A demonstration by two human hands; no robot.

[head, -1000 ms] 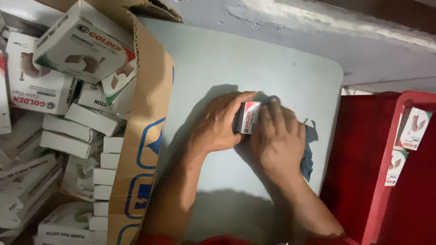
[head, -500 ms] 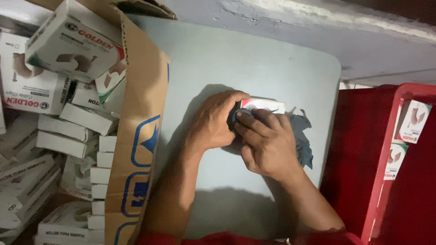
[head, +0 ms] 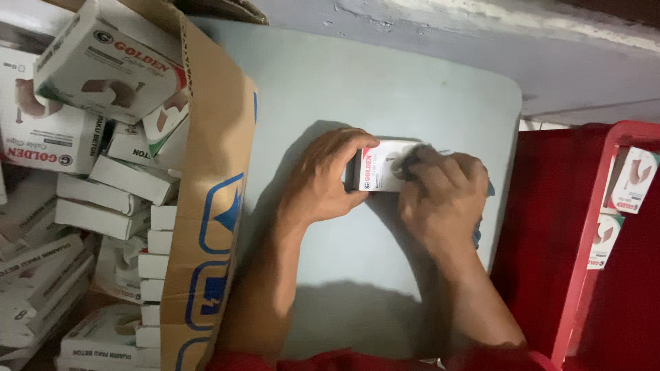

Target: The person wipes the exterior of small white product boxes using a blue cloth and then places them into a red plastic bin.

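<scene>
On the pale grey bench (head: 412,89), near its right-hand edge, a small white box (head: 382,167) with a red corner lies flat under both hands. Left hand (head: 323,184) wraps the box's left end, thumb along the near side and fingers curled over the far edge, so it is closed around the box and holding it steady. Right hand (head: 443,196) lies over the box's right end with its fingers bent down onto the top face; it touches the box, but whether it truly grips it or only presses on it cannot be told, since the fingertips hide the contact. A dark blue scrap (head: 480,227) shows just past the right hand at the bench edge, mostly covered by that hand. Both forearms run down toward the bottom of the view, where a strip of red sleeve (head: 344,361) shows. To the left, touching the bench side, stands a brown cardboard carton (head: 216,206) with blue printed shapes on its flap, filled with many stacked white boxes (head: 110,69) of the same kind, some upright and some tipped. To the right, well apart from the hands, a red crate (head: 584,288) stands beside the bench, with two more small white boxes (head: 629,182) leaning against its inner wall
</scene>
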